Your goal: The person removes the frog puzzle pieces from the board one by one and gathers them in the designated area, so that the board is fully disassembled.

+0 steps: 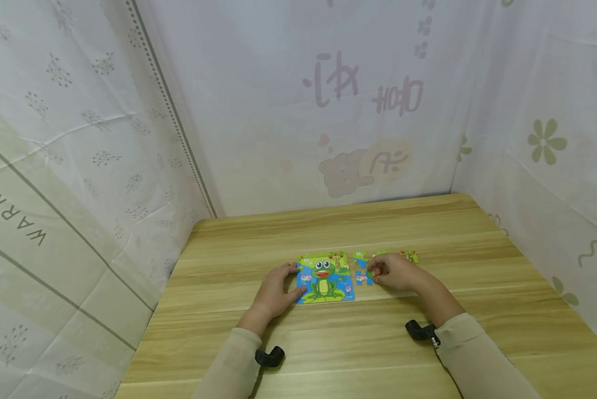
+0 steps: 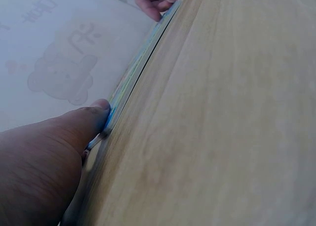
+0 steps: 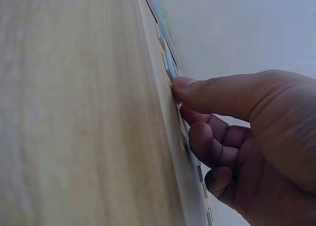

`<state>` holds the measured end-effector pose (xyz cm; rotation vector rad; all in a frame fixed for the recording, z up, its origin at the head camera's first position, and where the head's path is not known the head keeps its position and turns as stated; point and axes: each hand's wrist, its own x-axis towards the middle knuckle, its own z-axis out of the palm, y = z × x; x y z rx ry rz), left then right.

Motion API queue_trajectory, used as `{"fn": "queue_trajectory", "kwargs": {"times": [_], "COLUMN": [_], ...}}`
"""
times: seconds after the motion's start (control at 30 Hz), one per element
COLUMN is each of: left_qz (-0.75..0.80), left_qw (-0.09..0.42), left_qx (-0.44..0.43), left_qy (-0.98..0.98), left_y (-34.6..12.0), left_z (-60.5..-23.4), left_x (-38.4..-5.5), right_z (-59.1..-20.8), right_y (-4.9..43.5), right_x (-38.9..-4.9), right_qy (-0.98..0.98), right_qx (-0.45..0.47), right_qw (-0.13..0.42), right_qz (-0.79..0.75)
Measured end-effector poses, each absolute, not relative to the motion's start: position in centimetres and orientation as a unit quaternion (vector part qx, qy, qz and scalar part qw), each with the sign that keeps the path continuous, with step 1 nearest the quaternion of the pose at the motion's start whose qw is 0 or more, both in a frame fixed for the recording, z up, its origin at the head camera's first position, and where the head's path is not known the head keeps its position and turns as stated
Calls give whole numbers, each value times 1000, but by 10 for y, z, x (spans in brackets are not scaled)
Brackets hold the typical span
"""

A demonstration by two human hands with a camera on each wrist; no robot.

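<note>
A square frog puzzle (image 1: 324, 280) lies flat on the wooden table, showing a green frog on blue and green. My left hand (image 1: 276, 291) rests at its left side, thumb and fingers spread apart and touching its edge. In the left wrist view the thumb (image 2: 94, 118) presses against the board's rim. To the right of the board, my right hand (image 1: 395, 271) pinches a puzzle piece at the right side of a small cluster of loose puzzle pieces (image 1: 361, 277). The fingers hide most of that piece. The right wrist view shows the thumb (image 3: 185, 82) at the piece's edge, other fingers curled.
More loose pieces (image 1: 411, 256) lie just beyond the right hand, partly covered by it. The wooden table (image 1: 328, 349) reaches back to a printed fabric curtain (image 1: 278, 138), with more fabric along both sides. A black wrist mount (image 1: 270, 357) sits at each sleeve.
</note>
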<state>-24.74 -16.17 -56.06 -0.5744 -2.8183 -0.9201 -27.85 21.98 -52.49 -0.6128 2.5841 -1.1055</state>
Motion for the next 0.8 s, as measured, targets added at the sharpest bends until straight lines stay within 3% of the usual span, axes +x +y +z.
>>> {"fn": "queue_trajectory", "kwargs": {"times": [0.8], "left_qz": [-305], "left_qw": [63], "left_qx": [-189], "left_qy": [-931], "left_y": [-162], "left_z": [-561], "left_x": [-247], "right_z": [-512], "right_y": [207], "right_x": [-278], "right_qy": [896], "right_qx": [-208], "right_qw": [109], "right_qz": [-376]}}
